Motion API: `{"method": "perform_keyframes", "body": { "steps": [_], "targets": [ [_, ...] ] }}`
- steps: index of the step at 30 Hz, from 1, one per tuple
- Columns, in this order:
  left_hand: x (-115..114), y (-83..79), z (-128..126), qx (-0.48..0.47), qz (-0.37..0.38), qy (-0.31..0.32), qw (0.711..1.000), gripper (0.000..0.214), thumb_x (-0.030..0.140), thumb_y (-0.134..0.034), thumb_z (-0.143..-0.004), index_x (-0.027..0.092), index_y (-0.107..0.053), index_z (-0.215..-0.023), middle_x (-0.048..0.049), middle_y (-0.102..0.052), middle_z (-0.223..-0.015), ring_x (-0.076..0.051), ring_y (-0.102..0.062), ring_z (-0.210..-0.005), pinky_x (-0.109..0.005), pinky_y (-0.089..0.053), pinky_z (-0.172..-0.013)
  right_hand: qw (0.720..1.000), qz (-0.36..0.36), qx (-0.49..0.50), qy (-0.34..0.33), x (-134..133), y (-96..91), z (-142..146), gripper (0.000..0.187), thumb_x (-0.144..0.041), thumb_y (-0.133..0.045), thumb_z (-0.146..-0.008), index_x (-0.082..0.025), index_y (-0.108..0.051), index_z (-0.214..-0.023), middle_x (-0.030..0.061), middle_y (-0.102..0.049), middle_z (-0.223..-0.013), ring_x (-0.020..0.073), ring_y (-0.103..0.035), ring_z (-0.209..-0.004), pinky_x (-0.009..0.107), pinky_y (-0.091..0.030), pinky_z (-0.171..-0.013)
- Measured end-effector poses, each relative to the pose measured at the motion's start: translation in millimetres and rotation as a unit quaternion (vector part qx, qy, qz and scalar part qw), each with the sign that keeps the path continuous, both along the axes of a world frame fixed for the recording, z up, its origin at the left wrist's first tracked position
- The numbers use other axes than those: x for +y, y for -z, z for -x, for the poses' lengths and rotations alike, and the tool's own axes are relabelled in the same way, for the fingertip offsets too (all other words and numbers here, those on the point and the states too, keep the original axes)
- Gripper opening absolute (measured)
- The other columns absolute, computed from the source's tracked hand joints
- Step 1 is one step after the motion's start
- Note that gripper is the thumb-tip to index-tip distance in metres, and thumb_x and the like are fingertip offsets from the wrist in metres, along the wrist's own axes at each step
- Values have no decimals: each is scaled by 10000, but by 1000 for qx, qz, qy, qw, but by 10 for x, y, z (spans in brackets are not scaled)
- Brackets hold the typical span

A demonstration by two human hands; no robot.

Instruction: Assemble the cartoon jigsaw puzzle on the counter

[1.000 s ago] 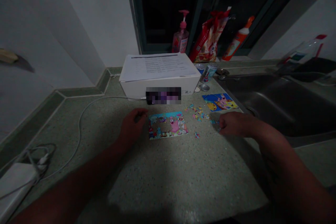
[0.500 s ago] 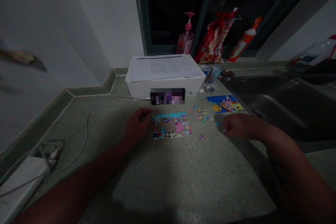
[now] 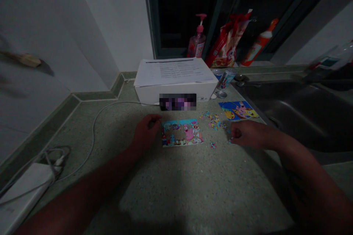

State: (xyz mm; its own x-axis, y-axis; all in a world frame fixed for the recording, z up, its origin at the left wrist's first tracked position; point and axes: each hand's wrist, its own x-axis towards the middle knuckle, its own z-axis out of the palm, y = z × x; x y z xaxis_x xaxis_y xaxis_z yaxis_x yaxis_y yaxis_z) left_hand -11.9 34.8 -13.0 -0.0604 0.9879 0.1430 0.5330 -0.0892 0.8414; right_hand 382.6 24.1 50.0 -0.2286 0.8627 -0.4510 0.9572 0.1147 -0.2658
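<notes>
A partly filled jigsaw puzzle with cartoon characters lies flat on the speckled green countertop, with bare patches in its middle. My left hand rests at its left edge, fingers curled; whether they hold anything is hidden. Several loose jigsaw pieces are scattered to the right of the puzzle. My right hand is just right of them, fingertips pinched around a tiny coloured piece. A printed picture card of the same cartoon lies beyond that hand.
A white box topped with printed papers stands behind the puzzle. Beyond it are a pink pump bottle, a red bag and a drink can. A steel sink lies right; a white cable runs left.
My right hand has shifted slightly left over the loose pieces. The whole view has drifted a little, so the objects sit slightly further right and lower. My left hand stays at the puzzle's edge.
</notes>
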Motion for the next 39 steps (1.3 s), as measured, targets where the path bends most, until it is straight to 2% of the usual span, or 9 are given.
{"method": "perform_keyframes", "body": {
  "steps": [6, 16, 26, 29, 32, 36, 39],
  "targets": [
    [0, 10, 15, -1, -4, 7, 1000, 281, 344, -573, -892, 200, -742, -1065, -88, -794, -1095, -265, -727, -1054, -455, -553, -1021, 999, 0, 26, -38, 7, -2, 46, 49, -258, -679, -829, -226, -680, -792, 40, -740, -809, 230, -685, -758, 347, -443, -674],
    [-10, -1, 12, 0, -4, 6, 1000, 264, 343, -582, -884, 208, -739, -1046, -86, -799, -1074, -267, -732, -1023, -456, -565, -986, 996, -19, 66, -52, -4, 94, 100, 111, -335, -664, -810, -228, -680, -833, 38, -745, -829, 221, -683, -767, 338, -458, -685],
    [-1, -15, 6, 5, 6, -1, 1000, 220, 304, -603, -878, 234, -755, -1022, -65, -810, -1053, -262, -728, -1006, -453, -571, -986, 993, -13, 100, -58, -29, 11, 302, 124, -335, -615, -851, -241, -676, -901, 42, -741, -829, 218, -679, -753, 330, -475, -694],
    [-7, -10, 8, 3, 5, 2, 1000, 231, 310, -601, -884, 232, -752, -1040, -66, -807, -1071, -263, -726, -1023, -455, -567, -1000, 993, -19, 103, -61, -35, 18, 343, 164, -328, -603, -869, -240, -699, -968, 44, -747, -847, 221, -683, -757, 327, -476, -687],
    [-11, -10, 9, 4, 3, 5, 1000, 243, 310, -594, -884, 223, -750, -1049, -67, -802, -1079, -263, -729, -1028, -456, -568, -1005, 990, -33, 115, -74, -33, 38, 365, 164, -325, -600, -873, -236, -713, -951, 40, -743, -854, 216, -680, -755, 323, -474, -698],
    [-10, -22, 8, 8, 3, 7, 1000, 242, 301, -589, -891, 213, -749, -1049, -71, -801, -1078, -265, -732, -1030, -455, -570, -1000, 983, -38, 156, -88, -29, 39, 395, 172, -341, -570, -897, -231, -702, -904, 35, -736, -867, 198, -669, -754, 315, -477, -715],
    [-11, -24, 4, 8, 4, 9, 1000, 234, 302, -594, -899, 212, -748, -1051, -78, -801, -1081, -268, -732, -1036, -463, -568, -999, 977, -46, 197, -68, -26, 39, 426, 184, -367, -572, -908, -230, -694, -920, 35, -736, -876, 195, -666, -763, 316, -488, -716]
  ]
}}
